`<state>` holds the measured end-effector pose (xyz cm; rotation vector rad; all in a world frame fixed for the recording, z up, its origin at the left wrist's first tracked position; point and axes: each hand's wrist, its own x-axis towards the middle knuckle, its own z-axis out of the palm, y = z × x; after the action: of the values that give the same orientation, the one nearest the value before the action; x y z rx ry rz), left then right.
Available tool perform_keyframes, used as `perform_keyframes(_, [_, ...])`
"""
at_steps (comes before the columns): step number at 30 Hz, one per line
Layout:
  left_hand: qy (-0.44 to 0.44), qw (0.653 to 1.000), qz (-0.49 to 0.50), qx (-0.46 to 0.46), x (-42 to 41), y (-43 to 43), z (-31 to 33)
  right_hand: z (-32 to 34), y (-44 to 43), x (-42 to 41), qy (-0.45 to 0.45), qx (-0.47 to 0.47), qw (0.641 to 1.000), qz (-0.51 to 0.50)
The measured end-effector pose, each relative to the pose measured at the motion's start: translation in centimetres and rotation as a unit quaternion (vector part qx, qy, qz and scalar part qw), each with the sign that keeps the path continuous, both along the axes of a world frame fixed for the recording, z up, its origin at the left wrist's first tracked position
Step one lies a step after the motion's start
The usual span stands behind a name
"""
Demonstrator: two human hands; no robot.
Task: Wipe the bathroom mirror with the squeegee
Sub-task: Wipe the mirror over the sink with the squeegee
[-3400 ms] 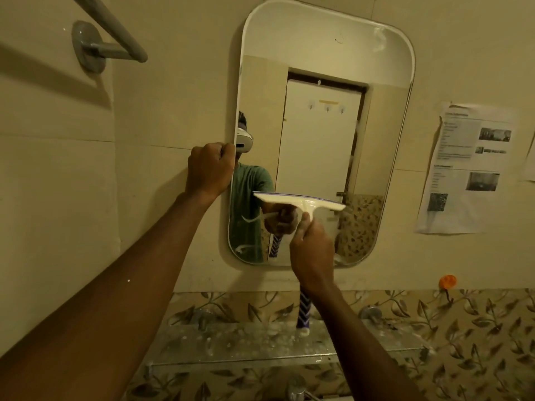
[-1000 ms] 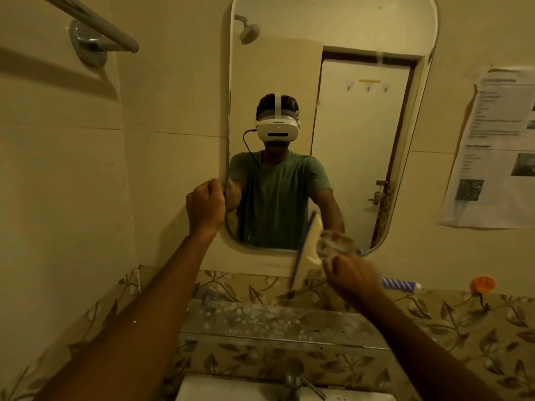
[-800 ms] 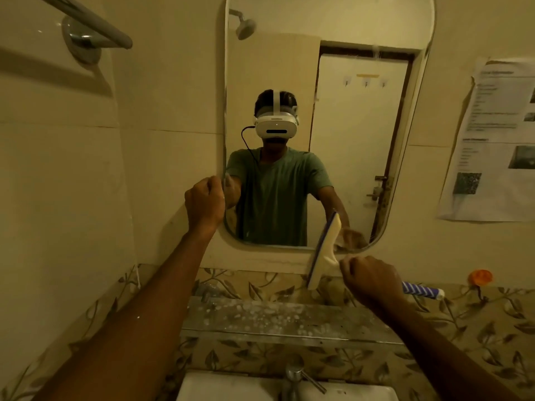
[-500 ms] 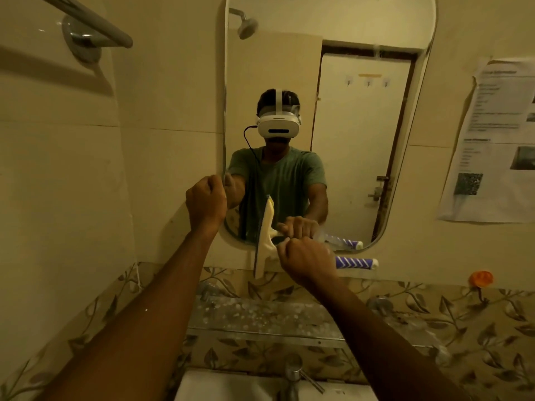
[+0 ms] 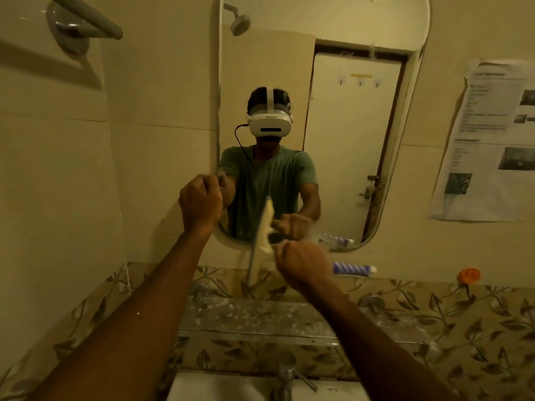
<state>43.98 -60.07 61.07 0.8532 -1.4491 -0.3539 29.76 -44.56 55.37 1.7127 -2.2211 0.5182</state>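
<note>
right hand (image 5: 301,264) gripping squeegee (image 5: 262,241) sideways, left hand (image 5: 199,202) gripping mirror (image 5: 347,140) edge

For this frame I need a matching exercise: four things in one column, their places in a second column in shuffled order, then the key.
Things:
1. squeegee
2. left hand
3. printed sheet
4. glass shelf

Places:
A. on the wall, right of the mirror
B. gripping the mirror's left edge
C. held in the right hand, blade upright
D. below the mirror, above the tap

Pairs: 1-C, 2-B, 3-A, 4-D
</note>
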Motion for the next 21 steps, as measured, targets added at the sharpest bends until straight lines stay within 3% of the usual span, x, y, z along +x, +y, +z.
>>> perform_keyframes(3, [0.001,1.0,0.004,-0.004,-0.1,0.0,-0.1,0.7,-1.8,2.1,0.028,-0.024,0.999,0.013])
perform_keyframes(6, [0.001,1.0,0.0,-0.015,0.0,0.0,0.0,0.4,-1.0,-0.4,-0.043,-0.025,0.999,0.003])
perform_keyframes(8, [0.002,1.0,-0.005,-0.017,0.2,0.0,0.0,-0.2,0.4,-3.3,-0.072,-0.026,0.996,-0.035])
perform_keyframes(13, [-0.004,1.0,-0.017,-0.012,0.4,0.2,-0.2,-2.0,5.2,-9.2,-0.065,-0.013,0.981,-0.18])
perform_keyframes(16, [-0.011,1.0,0.002,-0.016,0.2,0.4,-0.1,-2.1,6.5,-9.4,-0.035,-0.006,0.976,-0.213])
perform_keyframes(18, [-0.009,1.0,0.013,-0.012,0.1,0.3,-0.1,-1.7,5.9,-7.7,-0.054,-0.024,0.984,-0.168])
perform_keyframes(21, [-0.005,1.0,0.018,-0.007,-0.1,0.2,-0.1,-1.1,3.1,-3.4,-0.103,-0.023,0.994,-0.019])
